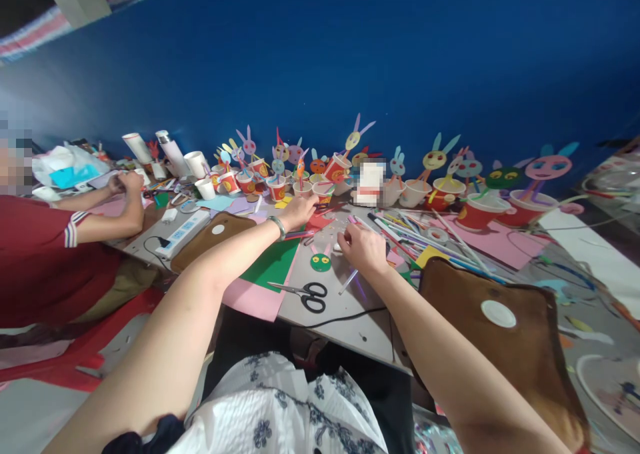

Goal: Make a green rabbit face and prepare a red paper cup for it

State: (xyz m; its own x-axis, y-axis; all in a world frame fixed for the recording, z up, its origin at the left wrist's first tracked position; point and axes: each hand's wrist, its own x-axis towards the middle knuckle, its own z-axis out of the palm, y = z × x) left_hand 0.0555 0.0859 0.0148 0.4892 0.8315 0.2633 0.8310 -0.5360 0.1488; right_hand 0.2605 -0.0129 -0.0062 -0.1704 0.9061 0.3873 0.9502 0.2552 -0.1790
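My left hand (299,215) reaches to the middle of the table, beside a red paper cup (324,191); its fingers are bent and what they hold is too small to make out. Closer to me on the right, my right hand (364,246) is curled, its fingertips near a small white object and the loose sticks. Between and below the hands lies a green paper face (321,261) with yellow eyes and pink ears. Black-handled scissors (311,297) rest in front of it, their blades over green paper (273,262) and pink paper (253,299).
Paper cups with rabbit faces (434,160) line the back. Colored sticks (415,234) lie right of my hands. Brown pouches (463,327) flank the work area, and a power strip (184,234) is at left. Another person in a red shirt (45,261) works at far left.
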